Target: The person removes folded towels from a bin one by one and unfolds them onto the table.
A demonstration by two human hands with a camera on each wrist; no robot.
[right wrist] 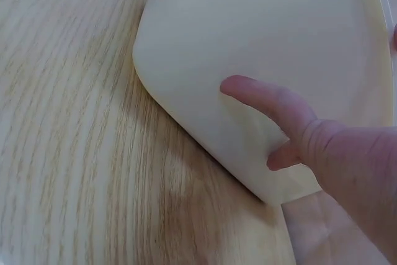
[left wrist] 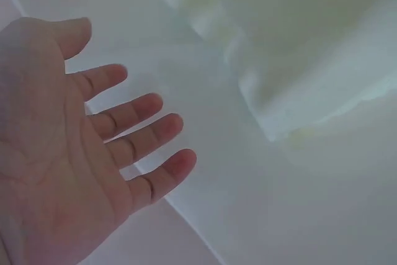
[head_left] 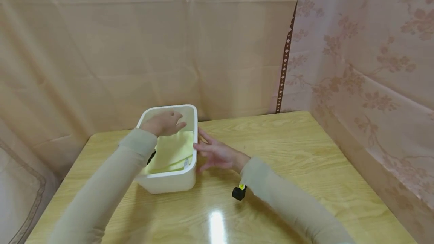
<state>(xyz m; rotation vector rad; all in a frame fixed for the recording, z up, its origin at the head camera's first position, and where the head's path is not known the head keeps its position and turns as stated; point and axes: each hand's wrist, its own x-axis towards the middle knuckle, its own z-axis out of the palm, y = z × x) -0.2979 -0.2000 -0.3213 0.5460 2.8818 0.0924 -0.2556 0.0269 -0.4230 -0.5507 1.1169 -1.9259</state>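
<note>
A white plastic bin [head_left: 166, 183] stands on the table with a folded pale yellow cloth [head_left: 173, 148] lying inside it. Over the bin's far part is my left hand [head_left: 164, 122], its fingers spread and holding nothing. In the left wrist view that hand [left wrist: 80, 134] shows its palm, apart from the cloth [left wrist: 298, 48]. My right hand [head_left: 218, 154] is at the bin's right side, with a fingertip at the rim. Seen from the right wrist, the hand [right wrist: 329, 147] has loosely extended fingers against the bin's outer wall [right wrist: 248, 35].
The wooden table [head_left: 271, 142] extends to the right and in front of the bin. A beige curtain [head_left: 135, 48] hangs behind its back edge, and a floral curtain [head_left: 373, 67] runs along the right. A white small tag [head_left: 186, 163] shows on the cloth.
</note>
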